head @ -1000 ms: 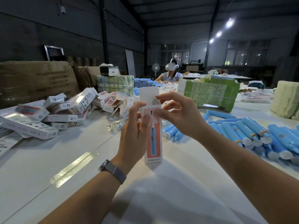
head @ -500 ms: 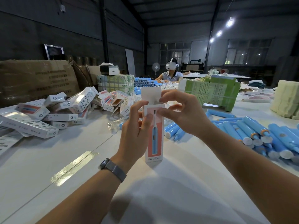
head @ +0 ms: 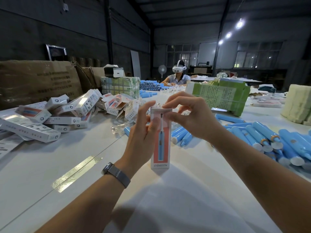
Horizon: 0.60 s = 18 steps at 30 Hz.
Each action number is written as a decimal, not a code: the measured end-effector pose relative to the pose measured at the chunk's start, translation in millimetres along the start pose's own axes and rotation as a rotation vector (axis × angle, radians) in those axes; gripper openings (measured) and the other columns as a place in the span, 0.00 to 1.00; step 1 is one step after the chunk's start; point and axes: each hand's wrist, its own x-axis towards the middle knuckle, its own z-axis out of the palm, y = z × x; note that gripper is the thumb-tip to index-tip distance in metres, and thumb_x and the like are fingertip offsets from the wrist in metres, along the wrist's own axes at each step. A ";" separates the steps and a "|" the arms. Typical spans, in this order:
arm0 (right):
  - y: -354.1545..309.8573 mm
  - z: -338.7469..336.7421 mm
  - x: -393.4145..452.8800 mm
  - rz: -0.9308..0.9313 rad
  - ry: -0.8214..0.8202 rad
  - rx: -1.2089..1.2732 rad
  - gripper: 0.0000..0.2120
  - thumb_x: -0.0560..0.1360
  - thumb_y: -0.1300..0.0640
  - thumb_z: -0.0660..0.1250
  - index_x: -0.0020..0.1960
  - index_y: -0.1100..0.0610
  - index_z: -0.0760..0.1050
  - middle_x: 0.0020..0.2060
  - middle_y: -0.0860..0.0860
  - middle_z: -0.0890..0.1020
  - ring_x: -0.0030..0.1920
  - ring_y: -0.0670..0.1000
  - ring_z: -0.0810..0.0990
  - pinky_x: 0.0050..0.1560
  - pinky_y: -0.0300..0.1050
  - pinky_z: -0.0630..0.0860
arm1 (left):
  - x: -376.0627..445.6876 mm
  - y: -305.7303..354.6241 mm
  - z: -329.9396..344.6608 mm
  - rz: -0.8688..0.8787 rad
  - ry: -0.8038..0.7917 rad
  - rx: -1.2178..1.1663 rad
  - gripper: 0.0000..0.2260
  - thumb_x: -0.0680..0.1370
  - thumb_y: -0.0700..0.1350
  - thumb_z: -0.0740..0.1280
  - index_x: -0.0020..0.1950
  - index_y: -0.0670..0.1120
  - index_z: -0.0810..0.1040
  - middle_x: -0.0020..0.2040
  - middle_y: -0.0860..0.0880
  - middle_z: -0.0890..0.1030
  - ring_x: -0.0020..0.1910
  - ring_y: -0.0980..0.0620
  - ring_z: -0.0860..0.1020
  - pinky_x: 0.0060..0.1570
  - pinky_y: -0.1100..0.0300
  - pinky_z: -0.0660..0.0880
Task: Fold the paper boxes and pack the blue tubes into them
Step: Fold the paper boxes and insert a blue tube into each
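While it stands upright on the white table (head: 84, 165), one slim cardboard box (head: 161, 145) is gripped by the left hand (head: 143, 137); its top flap (glossy) is pinched by the right hand (head: 190, 115). Smooth blue tubes (head: 262, 137) are heaped just right.

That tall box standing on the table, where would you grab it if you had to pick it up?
Around the middle of the box, across its two narrow sides, coming from the near-left as the left hand does. It stands upright, tall and slim, so a mid-height hold probably keeps it from tipping. The right hand presses on the top flap, so leave that end alone.
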 end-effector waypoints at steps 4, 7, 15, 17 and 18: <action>-3.6 -0.6 0.7 0.023 0.007 0.036 0.02 0.74 0.58 0.73 0.47 0.55 0.83 0.46 0.50 0.82 0.49 0.49 0.81 0.47 0.55 0.79 | 0.7 2.8 0.4 0.010 0.016 0.006 0.06 0.85 0.49 0.56 0.60 0.60 0.63 0.47 0.51 0.81 0.43 0.53 0.84 0.41 0.51 0.84; -8.4 2.0 2.1 0.061 0.024 0.115 0.03 0.75 0.59 0.72 0.44 0.59 0.83 0.46 0.54 0.81 0.47 0.51 0.80 0.45 0.56 0.80 | 0.9 3.1 0.1 -0.005 0.025 0.013 0.07 0.84 0.48 0.57 0.60 0.58 0.63 0.49 0.49 0.81 0.45 0.52 0.84 0.42 0.48 0.84; -16.2 5.5 3.7 0.073 -0.023 0.016 0.06 0.74 0.62 0.73 0.49 0.53 0.82 0.47 0.51 0.78 0.48 0.51 0.79 0.46 0.50 0.81 | 1.8 8.8 -0.3 -0.025 0.025 -0.094 0.05 0.84 0.50 0.57 0.57 0.60 0.65 0.47 0.50 0.81 0.45 0.50 0.83 0.44 0.50 0.83; -18.1 4.8 3.8 0.047 -0.027 -0.010 0.06 0.73 0.62 0.73 0.50 0.56 0.83 0.45 0.52 0.78 0.47 0.52 0.79 0.44 0.52 0.81 | 1.6 11.2 0.4 -0.055 0.037 -0.148 0.04 0.83 0.52 0.56 0.56 0.61 0.66 0.45 0.50 0.81 0.44 0.51 0.83 0.43 0.54 0.83; -18.7 4.5 3.8 0.034 -0.024 -0.022 0.05 0.73 0.63 0.73 0.49 0.57 0.83 0.44 0.52 0.78 0.46 0.53 0.79 0.44 0.53 0.80 | 1.5 12.3 1.0 -0.055 0.047 -0.146 0.03 0.82 0.52 0.56 0.55 0.60 0.66 0.44 0.50 0.81 0.43 0.51 0.83 0.42 0.55 0.83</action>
